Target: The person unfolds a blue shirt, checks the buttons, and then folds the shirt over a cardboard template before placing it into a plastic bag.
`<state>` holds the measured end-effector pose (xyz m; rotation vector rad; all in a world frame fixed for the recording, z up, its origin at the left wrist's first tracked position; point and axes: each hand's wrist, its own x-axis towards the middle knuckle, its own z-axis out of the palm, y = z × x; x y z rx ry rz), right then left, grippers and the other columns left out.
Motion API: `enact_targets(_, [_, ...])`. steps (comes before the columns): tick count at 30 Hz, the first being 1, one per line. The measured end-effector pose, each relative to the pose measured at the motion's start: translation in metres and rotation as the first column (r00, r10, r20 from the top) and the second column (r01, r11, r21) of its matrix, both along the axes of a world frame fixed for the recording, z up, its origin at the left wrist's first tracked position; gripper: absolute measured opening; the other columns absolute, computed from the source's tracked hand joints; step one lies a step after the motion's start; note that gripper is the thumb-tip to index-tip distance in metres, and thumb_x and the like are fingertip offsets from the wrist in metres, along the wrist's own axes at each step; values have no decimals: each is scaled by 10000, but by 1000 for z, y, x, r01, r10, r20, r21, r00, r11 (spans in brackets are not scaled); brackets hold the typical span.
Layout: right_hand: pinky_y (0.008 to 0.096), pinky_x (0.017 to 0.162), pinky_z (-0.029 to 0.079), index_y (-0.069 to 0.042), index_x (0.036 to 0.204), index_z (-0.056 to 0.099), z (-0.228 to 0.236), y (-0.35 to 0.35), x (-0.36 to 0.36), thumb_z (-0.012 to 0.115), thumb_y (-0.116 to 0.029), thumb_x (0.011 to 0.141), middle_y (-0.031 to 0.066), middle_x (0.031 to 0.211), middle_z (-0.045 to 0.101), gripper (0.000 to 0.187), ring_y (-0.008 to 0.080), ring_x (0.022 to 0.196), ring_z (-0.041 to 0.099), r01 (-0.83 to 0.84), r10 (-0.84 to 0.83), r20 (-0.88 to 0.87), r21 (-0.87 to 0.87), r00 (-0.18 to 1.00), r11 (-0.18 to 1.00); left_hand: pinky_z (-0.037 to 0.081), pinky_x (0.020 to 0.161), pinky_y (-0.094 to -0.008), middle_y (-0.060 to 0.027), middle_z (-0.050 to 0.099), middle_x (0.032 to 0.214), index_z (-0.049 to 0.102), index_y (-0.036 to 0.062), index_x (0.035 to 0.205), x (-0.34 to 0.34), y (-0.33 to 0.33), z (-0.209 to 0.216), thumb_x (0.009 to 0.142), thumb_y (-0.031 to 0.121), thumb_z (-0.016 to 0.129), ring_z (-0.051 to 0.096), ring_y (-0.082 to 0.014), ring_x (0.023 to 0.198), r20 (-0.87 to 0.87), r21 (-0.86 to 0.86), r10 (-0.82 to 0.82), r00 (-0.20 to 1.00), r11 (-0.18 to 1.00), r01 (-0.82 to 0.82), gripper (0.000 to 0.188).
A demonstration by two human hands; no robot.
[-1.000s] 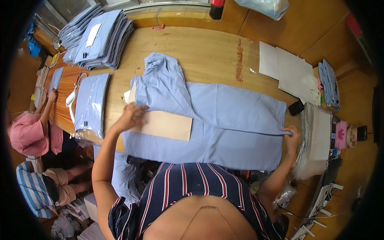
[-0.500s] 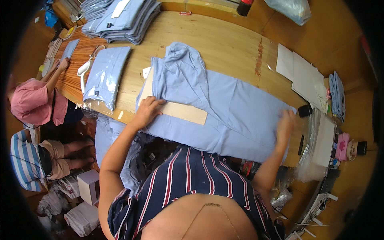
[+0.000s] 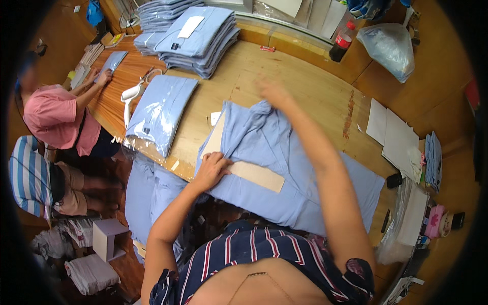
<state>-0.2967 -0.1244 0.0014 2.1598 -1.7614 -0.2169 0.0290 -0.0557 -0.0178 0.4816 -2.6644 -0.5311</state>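
A light blue shirt (image 3: 348,190) lies spread face down on the table in front of me, its sleeve (image 3: 262,119) bunched toward the far side. A beige cardboard template (image 3: 257,176) lies on it, with one strip running to the right and another slanting up along the shirt's left edge. At the corner of these strips, my left hand (image 3: 213,171) is closed, holding the cardboard against the cloth. My right arm reaches across the shirt; my right hand (image 3: 275,94) is beyond the bunched sleeve, its fingers smeared by motion.
A bagged folded shirt (image 3: 163,114) and a white lint roller (image 3: 133,94) lie to the left. Behind stands a stack of folded shirts (image 3: 216,51). White sheets (image 3: 394,134) lie at right, a drink bottle (image 3: 342,43) at back. A co-worker in pink (image 3: 56,119) handles blue cloth.
My right hand has swung from the shirt's right end up and left past the sleeve. The left hand stays on the cardboard. The view has shifted, showing more of the table's far side.
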Motion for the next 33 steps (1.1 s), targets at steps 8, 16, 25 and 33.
enact_targets(8, [243,613,433,-27,947,541,165,189,17,716,-192,641,54,761,560,389,101,701,517,-260,-432,901,427,41,866,315,841,-370,-103,530,969,414,59,1144,5,0,-1,576,153,728,483,-260,915,-53,248,157,986,959,-139,655])
enact_targets(16, [305,697,434,-7,998,488,105,242,193,633,-165,733,114,875,569,340,182,769,547,-418,-149,988,121,-34,900,391,837,-385,-128,369,1281,264,98,1298,-11,-28,8,501,-143,539,488,-303,991,-44,329,-73,996,941,83,877])
enact_targets(25, [227,714,442,-65,1109,437,21,329,11,543,36,775,75,916,566,365,126,809,540,497,168,778,205,-605,843,334,858,-408,-116,591,967,335,132,1276,-83,-80,46,586,385,712,475,-267,965,375,62,-136,917,991,122,826])
enact_targets(33, [277,725,438,-108,1121,465,-19,362,-20,574,-74,781,83,937,581,359,168,837,548,822,-73,948,307,-311,480,291,841,-413,-75,539,981,501,124,1109,-108,-55,23,693,416,627,449,-239,960,144,-325,33,989,945,16,524])
